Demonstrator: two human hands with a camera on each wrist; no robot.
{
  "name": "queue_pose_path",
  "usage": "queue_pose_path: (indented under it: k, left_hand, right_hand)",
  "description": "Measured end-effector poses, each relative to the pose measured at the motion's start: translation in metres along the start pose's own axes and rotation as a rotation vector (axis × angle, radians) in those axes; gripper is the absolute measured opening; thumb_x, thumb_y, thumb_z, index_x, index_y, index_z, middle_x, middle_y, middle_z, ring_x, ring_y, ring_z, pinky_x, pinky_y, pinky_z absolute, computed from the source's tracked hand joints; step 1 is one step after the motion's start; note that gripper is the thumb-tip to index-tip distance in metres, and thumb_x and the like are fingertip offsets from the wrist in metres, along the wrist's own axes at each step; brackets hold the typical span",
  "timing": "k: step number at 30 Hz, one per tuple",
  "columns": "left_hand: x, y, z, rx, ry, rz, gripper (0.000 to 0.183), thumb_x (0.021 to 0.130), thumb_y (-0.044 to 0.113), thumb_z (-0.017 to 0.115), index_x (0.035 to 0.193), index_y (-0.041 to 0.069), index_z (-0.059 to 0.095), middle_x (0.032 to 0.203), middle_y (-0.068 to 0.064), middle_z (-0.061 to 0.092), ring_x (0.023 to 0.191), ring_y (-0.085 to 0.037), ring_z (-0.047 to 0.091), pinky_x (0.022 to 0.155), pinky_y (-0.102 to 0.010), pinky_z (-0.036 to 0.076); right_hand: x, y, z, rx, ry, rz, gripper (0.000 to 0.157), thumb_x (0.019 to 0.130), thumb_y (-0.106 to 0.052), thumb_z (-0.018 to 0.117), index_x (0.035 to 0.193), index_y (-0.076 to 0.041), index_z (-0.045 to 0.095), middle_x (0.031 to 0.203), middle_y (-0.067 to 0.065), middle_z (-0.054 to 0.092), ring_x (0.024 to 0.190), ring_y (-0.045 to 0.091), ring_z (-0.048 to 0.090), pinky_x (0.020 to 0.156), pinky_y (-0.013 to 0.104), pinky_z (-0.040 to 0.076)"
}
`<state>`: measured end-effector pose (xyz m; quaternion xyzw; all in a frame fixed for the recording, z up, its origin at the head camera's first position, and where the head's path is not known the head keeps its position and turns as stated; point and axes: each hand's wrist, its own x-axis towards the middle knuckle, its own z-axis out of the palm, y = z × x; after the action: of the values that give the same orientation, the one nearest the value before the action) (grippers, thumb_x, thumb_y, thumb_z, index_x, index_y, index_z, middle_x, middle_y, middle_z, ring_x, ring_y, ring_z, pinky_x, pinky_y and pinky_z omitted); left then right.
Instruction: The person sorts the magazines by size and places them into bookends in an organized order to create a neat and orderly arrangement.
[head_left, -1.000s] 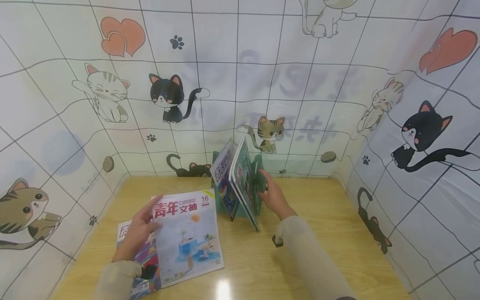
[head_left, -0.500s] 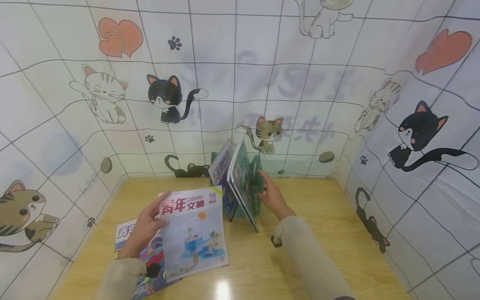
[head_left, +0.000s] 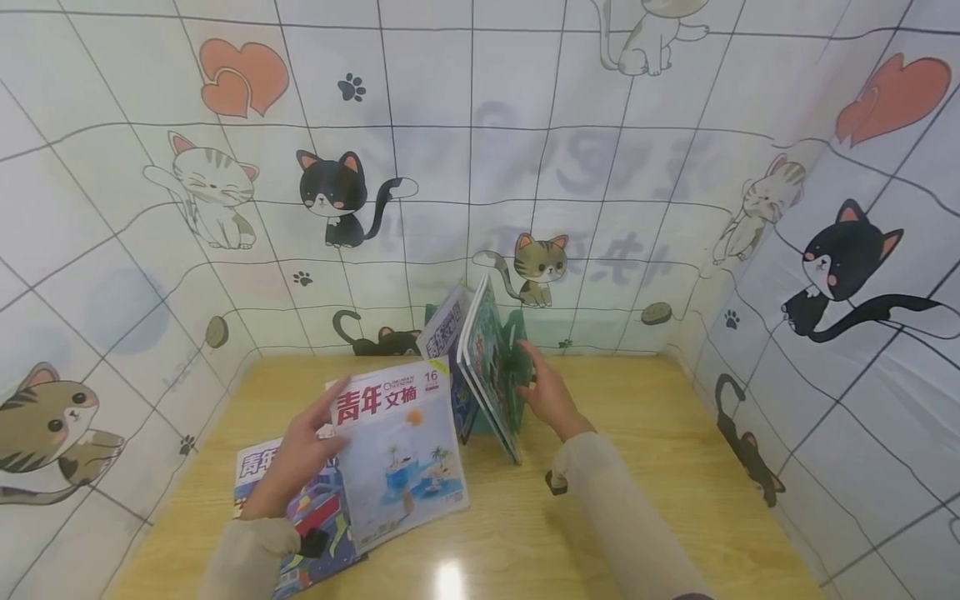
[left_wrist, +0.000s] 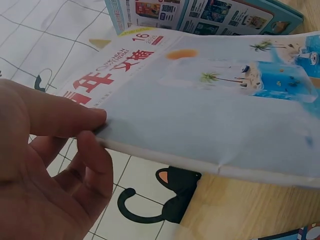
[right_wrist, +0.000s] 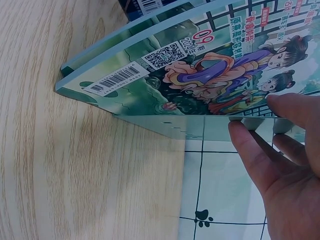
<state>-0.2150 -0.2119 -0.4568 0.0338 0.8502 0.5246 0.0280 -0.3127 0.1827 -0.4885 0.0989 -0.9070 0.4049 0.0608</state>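
Note:
My left hand (head_left: 300, 450) pinches the left edge of a magazine (head_left: 405, 450) with an island picture and red title, thumb on the cover. In the left wrist view this magazine (left_wrist: 200, 115) is tilted above the wood. Partly behind my left hand, a colourful magazine (head_left: 330, 508) lies flat. My right hand (head_left: 553, 396) grips the right side of a green bookend (head_left: 517, 333). In the right wrist view its thumb is against the cover of an upright green magazine (right_wrist: 150, 82), fingers at the bookend's edge. A purple-titled magazine (head_left: 444, 325) leans left in the bookend.
The wooden table (head_left: 630, 475) meets a cloth wall (head_left: 600, 167) printed with cats and grid lines, right behind the bookend. More cloth rises on the left and right sides. The island magazine's upper right corner overlaps the leaning magazine in the head view.
My left hand has carried the island magazine right and slightly up toward the bookend, uncovering more of the flat magazine. My right hand stays at the bookend.

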Motion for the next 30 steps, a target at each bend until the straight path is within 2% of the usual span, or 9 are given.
queue_pose_path:
  k: [5, 11, 15, 20, 23, 25, 30]
  left_hand:
    - [-0.001, 0.009, 0.001, 0.032, -0.015, 0.032, 0.087, 0.089, 0.003, 0.063, 0.145, 0.058, 0.025, 0.145, -0.014, 0.044, 0.120, -0.041, 0.052, 0.083, -0.047, 0.054]
    - [-0.002, 0.017, 0.005, 0.062, -0.021, 0.148, 0.096, 0.086, -0.006, 0.062, 0.150, 0.051, 0.021, 0.137, -0.012, 0.050, 0.119, -0.036, 0.052, 0.090, -0.051, 0.051]
    - [-0.002, 0.018, 0.009, 0.052, -0.022, 0.209, 0.099, 0.082, -0.010, 0.062, 0.153, 0.046, 0.021, 0.131, -0.013, 0.055, 0.113, -0.035, 0.058, 0.085, -0.046, 0.054]
    - [-0.002, 0.020, 0.014, 0.065, -0.028, 0.219, 0.099, 0.084, -0.009, 0.064, 0.152, 0.049, 0.019, 0.135, -0.012, 0.053, 0.116, -0.035, 0.057, 0.082, -0.040, 0.056]
    - [-0.002, 0.022, 0.016, 0.081, -0.024, 0.219, 0.098, 0.086, -0.007, 0.065, 0.152, 0.049, 0.018, 0.135, -0.012, 0.054, 0.113, -0.035, 0.059, 0.081, -0.040, 0.056]
    - [-0.002, 0.024, 0.017, 0.106, -0.013, 0.230, 0.098, 0.086, -0.006, 0.066, 0.152, 0.048, 0.018, 0.132, -0.012, 0.055, 0.109, -0.033, 0.062, 0.080, -0.041, 0.056]
    - [0.000, 0.026, 0.022, 0.202, 0.047, 0.309, 0.097, 0.086, -0.004, 0.069, 0.154, 0.044, 0.018, 0.127, -0.011, 0.061, 0.095, -0.025, 0.066, 0.076, -0.040, 0.057]
  right_hand:
    - [0.001, 0.001, 0.000, 0.010, -0.007, 0.011, 0.089, 0.085, 0.002, 0.072, 0.154, -0.029, 0.024, 0.154, 0.015, 0.032, 0.121, 0.045, 0.051, 0.089, 0.052, 0.050]
    - [0.000, 0.002, 0.000, -0.008, -0.010, 0.008, 0.090, 0.086, 0.001, 0.072, 0.153, -0.032, 0.022, 0.154, 0.014, 0.033, 0.120, 0.045, 0.052, 0.087, 0.052, 0.051]
    - [0.000, 0.002, 0.000, -0.019, -0.010, 0.001, 0.092, 0.086, 0.000, 0.072, 0.153, -0.036, 0.021, 0.153, 0.014, 0.033, 0.118, 0.045, 0.053, 0.082, 0.051, 0.053]
    - [0.000, 0.002, 0.000, -0.018, -0.014, -0.001, 0.092, 0.086, 0.000, 0.072, 0.153, -0.037, 0.021, 0.153, 0.015, 0.033, 0.119, 0.044, 0.053, 0.083, 0.051, 0.053]
    - [0.000, 0.002, 0.000, -0.014, -0.013, -0.003, 0.092, 0.086, 0.000, 0.072, 0.153, -0.037, 0.021, 0.153, 0.015, 0.034, 0.119, 0.045, 0.053, 0.083, 0.052, 0.053]
    - [0.000, 0.002, 0.000, -0.011, -0.011, -0.001, 0.091, 0.086, 0.000, 0.072, 0.152, -0.037, 0.021, 0.153, 0.015, 0.034, 0.119, 0.045, 0.052, 0.083, 0.052, 0.053]
    - [0.001, 0.003, 0.000, -0.016, -0.005, 0.003, 0.091, 0.086, 0.000, 0.072, 0.152, -0.036, 0.021, 0.154, 0.014, 0.033, 0.118, 0.043, 0.054, 0.084, 0.051, 0.053]
